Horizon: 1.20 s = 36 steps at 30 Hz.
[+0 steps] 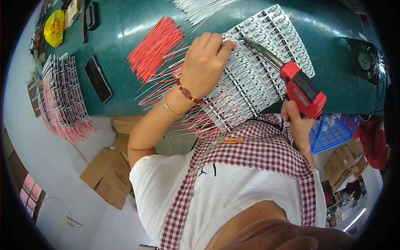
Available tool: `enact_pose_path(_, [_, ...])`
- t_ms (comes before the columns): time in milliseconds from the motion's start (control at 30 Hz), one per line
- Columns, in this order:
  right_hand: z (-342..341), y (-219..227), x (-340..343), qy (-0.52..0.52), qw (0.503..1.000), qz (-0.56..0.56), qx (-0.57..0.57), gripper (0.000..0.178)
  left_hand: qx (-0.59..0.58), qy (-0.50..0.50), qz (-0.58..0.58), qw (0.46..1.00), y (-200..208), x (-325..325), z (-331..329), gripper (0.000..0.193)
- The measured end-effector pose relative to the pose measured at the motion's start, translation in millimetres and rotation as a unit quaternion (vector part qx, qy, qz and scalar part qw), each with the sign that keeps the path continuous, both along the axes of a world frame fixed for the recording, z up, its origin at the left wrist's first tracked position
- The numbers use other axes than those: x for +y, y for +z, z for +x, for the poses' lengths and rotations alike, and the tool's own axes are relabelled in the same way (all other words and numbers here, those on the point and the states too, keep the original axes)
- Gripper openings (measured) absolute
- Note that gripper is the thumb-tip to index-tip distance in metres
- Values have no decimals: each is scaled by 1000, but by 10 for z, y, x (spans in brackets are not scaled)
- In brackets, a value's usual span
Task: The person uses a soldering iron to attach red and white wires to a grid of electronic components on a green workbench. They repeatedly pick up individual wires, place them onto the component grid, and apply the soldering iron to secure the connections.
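My right hand (298, 121) is wrapped round the handle of a red and black soldering gun (301, 88). The gun's metal barrel and tip point up and left over a panel of small white circuit boards (287, 41). Close to that tip, my left hand (204, 62) has its fingers pinched together on a thin wire at the boards. The wire's end is mostly hidden by the fingers. Many red and white wires (210, 114) stick out from the near left side of the panel, some passing under my left wrist.
Loose bundles of red wires (156, 48) and white wires (202, 7) lie on the green table (125, 98). Leftward are a phone (99, 79), wired boards (64, 93) and a yellow bag (54, 28). A black round-faced device (365, 60) stands at right, above a blue crate (333, 135).
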State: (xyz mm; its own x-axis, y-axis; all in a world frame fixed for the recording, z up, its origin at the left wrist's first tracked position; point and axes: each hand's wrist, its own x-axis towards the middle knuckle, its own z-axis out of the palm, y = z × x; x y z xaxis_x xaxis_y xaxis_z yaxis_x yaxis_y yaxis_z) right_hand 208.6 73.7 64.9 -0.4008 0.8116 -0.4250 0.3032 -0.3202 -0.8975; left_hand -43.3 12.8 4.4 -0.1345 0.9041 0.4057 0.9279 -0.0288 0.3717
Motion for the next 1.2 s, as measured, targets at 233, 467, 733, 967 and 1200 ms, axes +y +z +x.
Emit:
enact_pose_path(233, [13, -24, -5, 18, 999, -1, -31, 13, -6, 2, 2, 1000, -4, 11, 5, 25])
enact_pose_path(467, [6, -15, 0, 30, 999, 7, -34, 13, -9, -2, 12, 1000, -20, 21, 5, 23])
enact_pose_path(733, [37, -24, -2, 36, 999, 14, -1, 12, -1, 6, 7, 1000, -35, 31, 32, 19])
enact_pose_path(967, [88, -26, 16, 33, 999, 8, 15, 13, 4, 10, -1, 1000, -4, 34, 44, 18])
enact_pose_path(1200, [24, 9, 5, 29, 999, 6, 19, 12, 8, 13, -15, 1000, 35, -7, 26, 21])
